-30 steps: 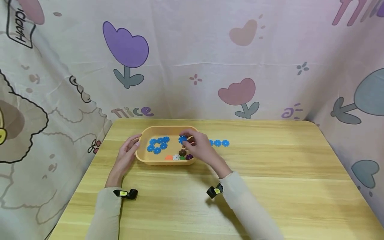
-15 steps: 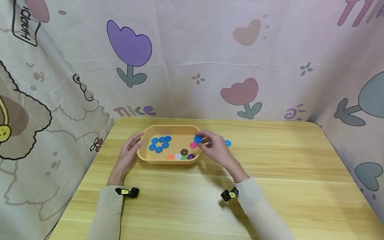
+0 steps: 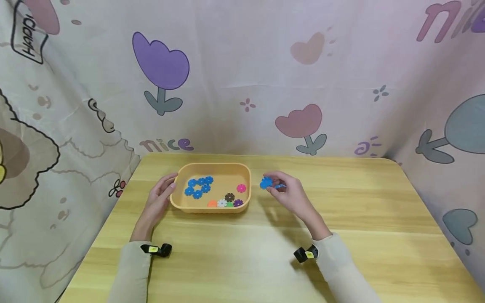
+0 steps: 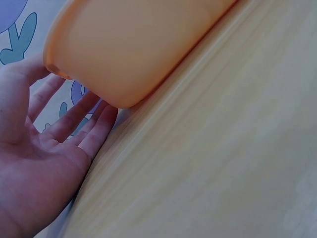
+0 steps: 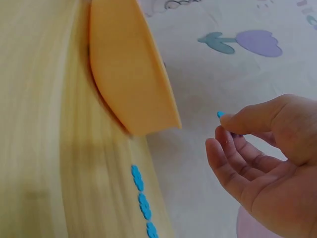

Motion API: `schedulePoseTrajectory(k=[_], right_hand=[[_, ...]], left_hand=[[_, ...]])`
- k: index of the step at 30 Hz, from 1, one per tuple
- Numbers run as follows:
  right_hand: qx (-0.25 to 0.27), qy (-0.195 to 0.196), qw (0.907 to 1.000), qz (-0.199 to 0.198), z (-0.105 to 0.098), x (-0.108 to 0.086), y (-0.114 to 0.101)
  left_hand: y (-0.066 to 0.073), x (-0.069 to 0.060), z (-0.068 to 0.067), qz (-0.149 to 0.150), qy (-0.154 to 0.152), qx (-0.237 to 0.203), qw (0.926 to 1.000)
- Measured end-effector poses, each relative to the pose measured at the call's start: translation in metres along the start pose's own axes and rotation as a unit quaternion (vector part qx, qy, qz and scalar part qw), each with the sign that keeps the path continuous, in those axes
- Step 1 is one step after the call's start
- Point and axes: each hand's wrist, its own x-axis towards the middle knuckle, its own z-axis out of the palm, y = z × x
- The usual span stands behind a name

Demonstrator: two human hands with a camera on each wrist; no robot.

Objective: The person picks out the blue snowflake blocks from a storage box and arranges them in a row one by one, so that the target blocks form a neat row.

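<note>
Blue flower-shaped plastic disc (image 3: 266,182) is being held above the desk (image 3: 235,256), just beyond the right end of a yellow-orange rectangular tray with rounded corners (image 3: 221,179). The person's right hand (image 3: 293,194) is pinching it, thumb and forefinger closing on its edge while the other fingers are curving loosely below; from the right wrist only a sliver of blue is showing at the thumb tip. Whether a second piece is sharing that pinch, I cannot tell.

Over at the tray's left end, the left hand (image 3: 159,197) is resting against the outside, its fingers spreading fairly straight and wide, with fingertips touching the wall under the rim.

Inside the tray, a loop of blue flower-shaped discs (image 3: 197,194) is lying toward the left. A pink notched disc (image 3: 241,188) is sitting near the right wall, and a brown one (image 3: 229,197) is lying a little nearer the person. Along the near wall, orange (image 3: 212,203), white (image 3: 222,203), green (image 3: 229,205) and purple (image 3: 238,203) discs are lining up, the near side partly hiding some of them.

Down on the desk, a row of blue pieces (image 5: 144,206) is stretching away from the tray's right end, and a pale cloth printed with tulips (image 3: 227,54) is hanging behind everything.
</note>
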Motion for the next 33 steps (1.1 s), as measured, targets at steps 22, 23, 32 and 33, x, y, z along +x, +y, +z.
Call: schedulePoseTrajectory(k=[22, 23, 32, 33], right_hand=[[-0.039, 0.052, 0.9949, 0.076, -0.045, -0.009, 0.048], [-0.042, 0.053, 0.9946, 0.078, -0.046, -0.009, 0.052], [-0.077, 0.062, 0.9903, 0.097, -0.052, -0.013, 0.083], [-0.079, 0.061, 0.9901, 0.098, -0.053, -0.014, 0.085]], left_hand=[[-0.003, -0.007, -0.001, -0.002, 0.002, -0.01, 0.9999], [-0.003, -0.007, -0.001, -0.001, 0.002, -0.011, 0.9999], [-0.005, -0.005, -0.001, 0.009, 0.0, -0.012, 0.9999], [-0.004, -0.004, -0.001, 0.009, -0.001, -0.011, 0.9999]])
